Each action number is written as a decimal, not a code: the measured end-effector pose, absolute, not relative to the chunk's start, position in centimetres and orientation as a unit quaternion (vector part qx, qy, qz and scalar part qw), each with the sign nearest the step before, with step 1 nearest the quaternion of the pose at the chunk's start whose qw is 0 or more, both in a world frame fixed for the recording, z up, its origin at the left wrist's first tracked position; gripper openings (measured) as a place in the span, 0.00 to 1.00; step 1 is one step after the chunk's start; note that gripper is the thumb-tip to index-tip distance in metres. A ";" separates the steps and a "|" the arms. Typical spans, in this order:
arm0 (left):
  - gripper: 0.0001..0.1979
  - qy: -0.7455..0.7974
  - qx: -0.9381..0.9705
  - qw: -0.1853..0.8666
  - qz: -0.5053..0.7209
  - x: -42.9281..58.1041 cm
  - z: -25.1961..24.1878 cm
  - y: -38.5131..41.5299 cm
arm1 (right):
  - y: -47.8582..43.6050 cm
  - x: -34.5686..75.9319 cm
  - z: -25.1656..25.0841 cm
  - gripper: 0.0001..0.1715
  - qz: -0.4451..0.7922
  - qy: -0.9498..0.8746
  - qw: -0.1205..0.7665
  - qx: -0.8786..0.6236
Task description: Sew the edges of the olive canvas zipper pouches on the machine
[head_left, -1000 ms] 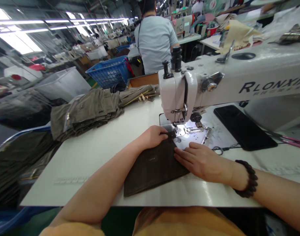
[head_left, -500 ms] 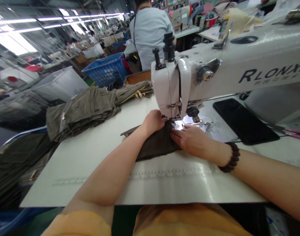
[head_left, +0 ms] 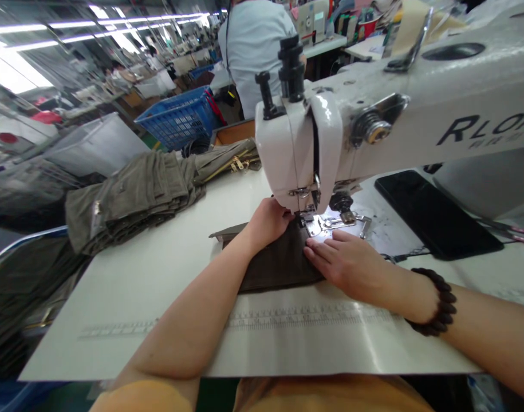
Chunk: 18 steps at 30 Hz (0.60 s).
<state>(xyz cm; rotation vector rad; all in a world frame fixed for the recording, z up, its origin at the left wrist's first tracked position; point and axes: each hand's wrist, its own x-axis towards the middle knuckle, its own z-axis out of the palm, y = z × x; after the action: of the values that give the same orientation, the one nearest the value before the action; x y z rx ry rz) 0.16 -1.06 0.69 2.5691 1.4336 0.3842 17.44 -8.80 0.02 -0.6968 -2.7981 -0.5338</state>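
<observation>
A dark brown fabric piece (head_left: pixel 279 260) lies flat under the head of a white sewing machine (head_left: pixel 300 143). Beside the needle area, my left hand (head_left: pixel 270 220) has its fingers curled down on the fabric, closed at its far edge; the fingertips are partly hidden by the machine head. My right hand (head_left: pixel 343 257) rests palm down at the fabric's right edge, fingers stretched out and lying on it. Just beyond those fingers is a metal guide (head_left: pixel 334 223) on the machine bed.
A stack of olive fabric pieces with zippers (head_left: pixel 137 194) lies at the table's left. A black phone (head_left: pixel 437 212) and pink-handled scissors (head_left: pixel 515 232) are on the right. A ruler strip (head_left: pixel 287 317) runs along the front. Behind stand a blue basket (head_left: pixel 180 117) and a person (head_left: pixel 257 51).
The view has shifted, so the machine looks nearer. My right hand has slid a little back from the needle, showing more of the guide. My left hand stays at the fabric.
</observation>
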 end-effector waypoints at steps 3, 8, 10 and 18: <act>0.08 0.457 0.874 0.092 0.135 0.1 0.1 -0.8 | -8.8 17.2 0.1 0.15 -0.189 -0.947 0.113 -0.232; 0.12 0.420 0.891 0.083 0.149 -0.1 -1.0 0.0 | -8.9 17.0 0.3 0.18 -0.185 -0.947 0.122 -0.233; 0.12 0.416 0.894 0.080 0.149 0.0 -1.1 0.1 | -9.0 17.0 0.3 0.19 -0.187 -0.946 0.122 -0.235; 0.12 0.406 0.908 0.074 0.080 0.1 0.4 0.2 | -9.1 16.7 0.0 0.20 -0.197 -0.947 0.127 -0.220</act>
<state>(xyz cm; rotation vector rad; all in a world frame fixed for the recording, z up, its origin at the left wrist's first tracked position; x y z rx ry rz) 0.07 0.25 0.39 2.7248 1.2178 0.2392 16.72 -9.08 0.05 -0.6405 -2.7570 -0.5723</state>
